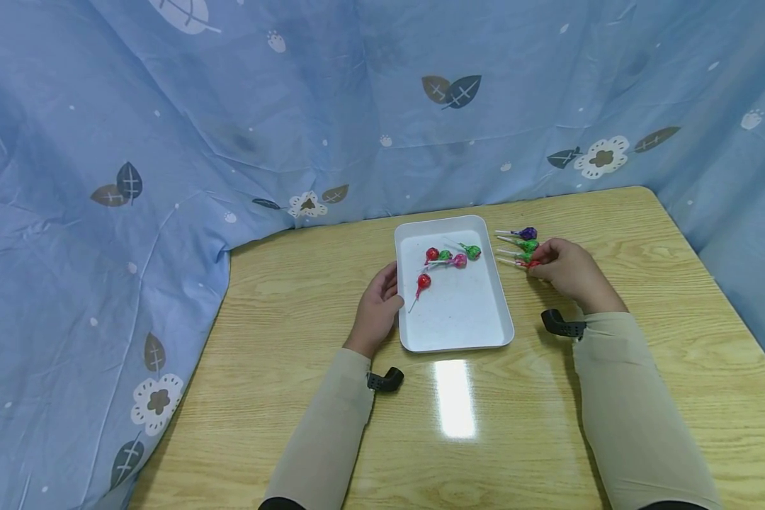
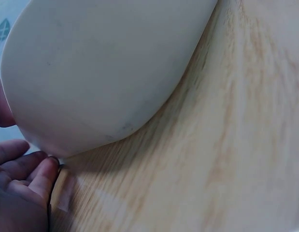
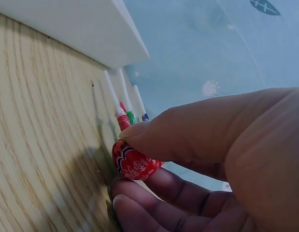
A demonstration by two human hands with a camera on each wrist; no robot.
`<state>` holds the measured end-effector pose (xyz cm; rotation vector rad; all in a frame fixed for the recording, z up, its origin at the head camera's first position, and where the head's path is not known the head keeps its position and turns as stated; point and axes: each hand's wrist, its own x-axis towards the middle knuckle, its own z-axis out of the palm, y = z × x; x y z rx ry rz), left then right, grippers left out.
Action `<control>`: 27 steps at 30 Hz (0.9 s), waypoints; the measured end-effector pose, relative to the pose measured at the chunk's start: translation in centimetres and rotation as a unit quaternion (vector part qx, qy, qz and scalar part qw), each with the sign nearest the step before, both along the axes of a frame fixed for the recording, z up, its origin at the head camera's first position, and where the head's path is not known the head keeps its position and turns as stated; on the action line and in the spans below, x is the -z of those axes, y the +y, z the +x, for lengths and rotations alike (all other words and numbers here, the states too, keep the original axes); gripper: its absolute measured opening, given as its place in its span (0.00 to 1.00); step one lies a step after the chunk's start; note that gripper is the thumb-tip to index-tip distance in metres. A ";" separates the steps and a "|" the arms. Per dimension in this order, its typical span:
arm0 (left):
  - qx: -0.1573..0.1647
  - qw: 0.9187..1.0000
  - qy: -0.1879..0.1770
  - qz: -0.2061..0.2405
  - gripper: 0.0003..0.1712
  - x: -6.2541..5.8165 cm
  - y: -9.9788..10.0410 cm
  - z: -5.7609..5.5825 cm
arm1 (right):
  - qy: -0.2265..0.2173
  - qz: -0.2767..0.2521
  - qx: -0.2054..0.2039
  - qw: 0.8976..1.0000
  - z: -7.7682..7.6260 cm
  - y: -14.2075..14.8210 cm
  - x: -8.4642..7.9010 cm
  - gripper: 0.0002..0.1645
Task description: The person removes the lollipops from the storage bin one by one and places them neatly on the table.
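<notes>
The right hand [image 1: 571, 274] pinches a red-wrapped lollipop [image 3: 135, 162] between thumb and fingers, low over the table at the tray's right. Beyond it lie a purple lollipop [image 1: 528, 233] and green lollipops [image 1: 528, 244], their white sticks pointing toward the tray. A white tray [image 1: 455, 333] is gripped at its left side by the left hand [image 1: 376, 308], with the thumb at the rim and the other fingers low along the outer wall. Inside the tray are several lollipops: red [image 1: 423, 281], pink [image 1: 460, 261] and green [image 1: 473, 252].
The wood-grain table [image 1: 280, 340] extends around the tray. A blue curtain [image 1: 293, 127] with leaves and flowers hangs along its back and sides. Black wrist devices [image 1: 564, 326] sit on both sleeves, and light reflects off the table in front of the tray.
</notes>
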<state>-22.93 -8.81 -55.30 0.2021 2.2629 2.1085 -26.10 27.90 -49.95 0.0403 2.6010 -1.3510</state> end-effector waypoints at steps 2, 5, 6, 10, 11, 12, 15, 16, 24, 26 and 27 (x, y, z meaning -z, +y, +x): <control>0.001 1.000 0.002 0.001 0.42 0.0 0.0 0.0 | 0.001 0.003 -0.001 1.000 0.0 0.1 0.1 0.18; 0.001 1.000 0.003 0.000 0.42 0.0 0.0 0.0 | 0.004 0.009 -0.001 1.000 -0.1 0.2 0.2 0.19; 0.002 1.000 0.003 0.003 0.42 0.1 0.0 -0.1 | 0.004 0.009 0.000 1.000 -0.1 0.2 0.1 0.19; 0.008 1.000 0.006 0.010 0.43 0.1 -0.1 -0.1 | 0.006 0.012 0.004 1.000 0.0 0.2 0.1 0.21; 0.009 1.000 0.006 0.012 0.43 0.1 -0.1 -0.1 | 0.006 0.012 0.004 1.000 0.0 0.1 0.0 0.21; 0.009 1.000 0.007 0.012 0.43 0.1 -0.1 -0.1 | 0.006 0.012 0.005 1.000 0.1 0.1 0.0 0.21; 0.009 1.000 0.005 0.009 0.43 0.1 -0.1 -0.1 | 0.005 0.013 0.006 1.000 0.1 0.1 0.0 0.21; 0.008 1.000 0.005 0.008 0.43 0.1 -0.1 -0.1 | 0.004 0.014 0.006 1.000 0.1 0.1 0.0 0.21; 0.005 1.000 0.005 0.004 0.43 0.1 -0.1 -0.1 | 0.000 0.016 0.008 1.000 0.1 0.1 -0.2 0.19; 0.004 1.000 0.004 0.004 0.43 0.1 -0.1 -0.1 | 0.000 0.017 0.008 1.000 0.1 0.2 -0.2 0.20; 0.005 1.000 0.004 0.004 0.43 0.1 -0.1 -0.1 | 0.000 0.018 0.008 1.000 0.1 0.3 -0.2 0.20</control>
